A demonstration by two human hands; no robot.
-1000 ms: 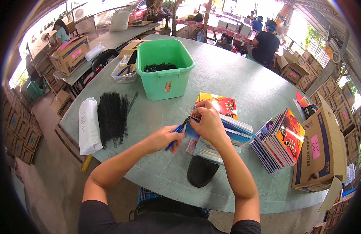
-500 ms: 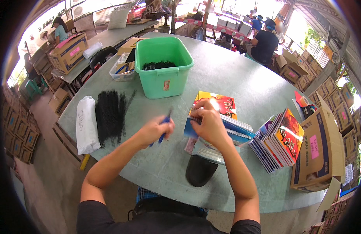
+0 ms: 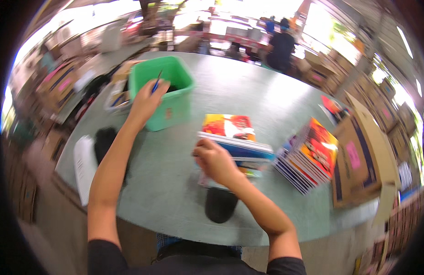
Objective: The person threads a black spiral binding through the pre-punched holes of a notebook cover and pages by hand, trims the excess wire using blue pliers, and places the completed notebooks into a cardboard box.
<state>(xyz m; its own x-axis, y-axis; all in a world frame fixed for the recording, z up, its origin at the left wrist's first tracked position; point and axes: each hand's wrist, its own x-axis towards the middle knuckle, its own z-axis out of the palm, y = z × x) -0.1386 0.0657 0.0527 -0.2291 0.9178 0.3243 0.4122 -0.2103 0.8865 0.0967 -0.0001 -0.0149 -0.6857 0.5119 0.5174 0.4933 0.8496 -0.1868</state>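
Observation:
My left hand [image 3: 150, 98] is closed around a blue-handled tool [image 3: 155, 85] that looks like pliers, its thin dark tip pointing up. That hand is over the near left rim of a green plastic bin [image 3: 168, 112], which has dark coils inside. My right hand [image 3: 214, 160] has its fingers curled at the left end of a blue spiral notebook [image 3: 244, 147]; motion blurs the fingertips. Beneath lie more notebooks, on a dark rounded object [image 3: 221, 205]. A notebook with a red and yellow cover [image 3: 228, 126] lies just behind.
On the right, a stack of spiral notebooks [image 3: 308, 158] leans beside an open cardboard box [image 3: 358, 160]. Black plastic coils [image 3: 104, 142] and a white wrapped package [image 3: 83, 167] lie at left. Next to the bin stands a clear tray [image 3: 115, 103]. A person [image 3: 281, 48] sits beyond the table.
My left hand has moved up and away with the blue-handled tool, from beside the notebooks to the bin. My right hand stays by the notebook's left end. The whole view has shifted.

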